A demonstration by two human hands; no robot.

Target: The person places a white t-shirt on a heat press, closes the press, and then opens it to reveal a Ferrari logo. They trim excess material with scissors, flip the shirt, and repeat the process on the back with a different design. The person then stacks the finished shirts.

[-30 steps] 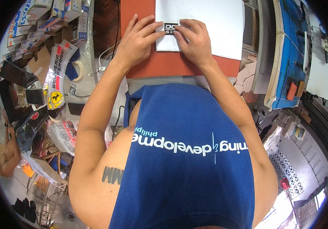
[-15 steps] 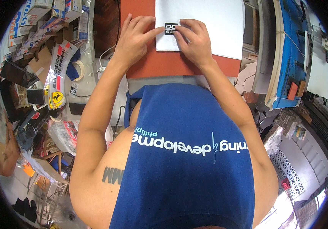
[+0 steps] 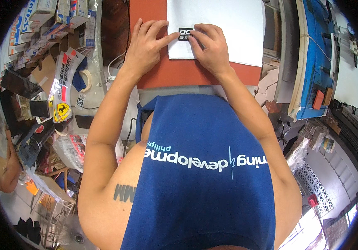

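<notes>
A small black sticker [image 3: 185, 34] with white lettering lies flat on a white sheet [image 3: 229, 41], near the sheet's left edge. My left hand [image 3: 146, 46] has its fingers apart, and the stretched index fingertip touches the sticker's left side. From the right, my right hand [image 3: 209, 45] bends its thumb and index finger onto the sticker's right edge, gripping it there; the fingertips cover part of that edge. Under the sheet is a reddish-brown board [image 3: 166, 75] at the table's near side.
On the left, several long cartons [image 3: 37, 29] are stacked above a white strip decal [image 3: 65, 71], a tape roll [image 3: 86, 80] and a black box [image 3: 40, 108]. A blue panel [image 3: 310, 54] stands at the right. Loose clutter fills the lower left.
The whole view has shifted slightly, with the board and sheet a little lower in it. Both hands keep nearly the same pose at the sticker.
</notes>
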